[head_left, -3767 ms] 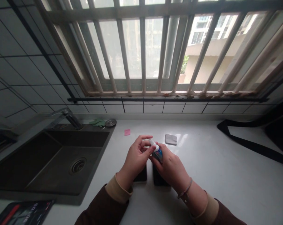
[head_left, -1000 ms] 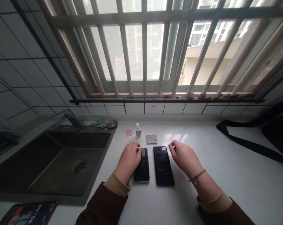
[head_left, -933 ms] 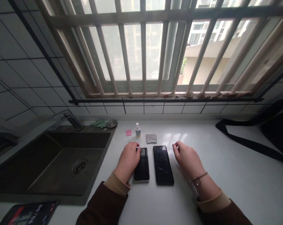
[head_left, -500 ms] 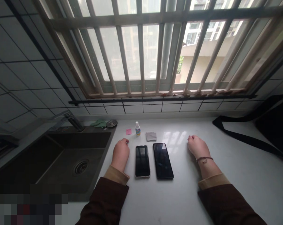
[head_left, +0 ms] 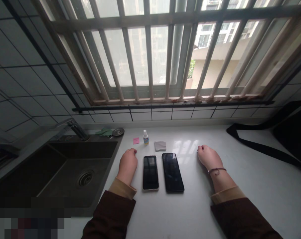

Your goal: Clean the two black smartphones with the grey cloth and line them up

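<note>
The person's left hand (head_left: 127, 164) rests empty on the white tabletop (head_left: 252, 159), its fingers (head_left: 132, 151) loosely curled, just beside a smaller black-screened smartphone (head_left: 150, 172). The right hand (head_left: 209, 156), also empty, lies well to the right of a larger smartphone (head_left: 172, 172), which sits beside the smaller one near the tabletop's middle. Beyond them, toward the far edge, stand a small white dropper bottle (head_left: 146, 138), a grey cloth (head_left: 160, 146) and a pink sticky note (head_left: 136, 140). A dark sink (head_left: 73, 149) is set into the left side, and a black strap (head_left: 262, 147) lies at the right.
</note>
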Tool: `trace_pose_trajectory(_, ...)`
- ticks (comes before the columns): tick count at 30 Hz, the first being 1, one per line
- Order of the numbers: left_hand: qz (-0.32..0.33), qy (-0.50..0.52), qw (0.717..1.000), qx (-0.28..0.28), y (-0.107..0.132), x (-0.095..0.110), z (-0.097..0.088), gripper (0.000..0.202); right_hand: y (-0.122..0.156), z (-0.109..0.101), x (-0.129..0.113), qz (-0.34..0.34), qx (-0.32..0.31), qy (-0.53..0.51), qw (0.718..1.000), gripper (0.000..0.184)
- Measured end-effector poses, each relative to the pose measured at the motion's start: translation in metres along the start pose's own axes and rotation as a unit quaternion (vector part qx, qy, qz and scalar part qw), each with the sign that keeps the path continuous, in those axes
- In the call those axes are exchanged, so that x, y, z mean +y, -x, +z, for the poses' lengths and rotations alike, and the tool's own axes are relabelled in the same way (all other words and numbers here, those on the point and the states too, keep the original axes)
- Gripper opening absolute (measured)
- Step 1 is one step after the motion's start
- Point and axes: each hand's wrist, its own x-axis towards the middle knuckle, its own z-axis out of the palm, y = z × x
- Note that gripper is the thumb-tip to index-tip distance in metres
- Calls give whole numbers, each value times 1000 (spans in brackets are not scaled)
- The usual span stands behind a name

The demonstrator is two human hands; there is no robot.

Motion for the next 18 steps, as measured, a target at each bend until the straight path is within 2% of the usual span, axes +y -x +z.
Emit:
trace_pose_trajectory(8,-1,-4,1000,0,0,4,-2,33,2,0,-1,-8,-4,5,1000,45)
trace_pose_trajectory(11,2,-1,1000,-4,6,10,-11,30,2,0,-1,-11,-5,6,1000,44)
trace_pose_trajectory(13,11,7,1000,-8,22,12,-25,26,3,-1,-1,-13,-7,5,1000,44)
trace_pose_trajectory(16,23,26,999,8,71,1,-57,24,4,-1,0,-16,-10,3,1000,45)
trace_pose_trajectory(18,49,31,993,104,114,-22,-82,25,5,-1,1,-20,-10,3,1000,45)
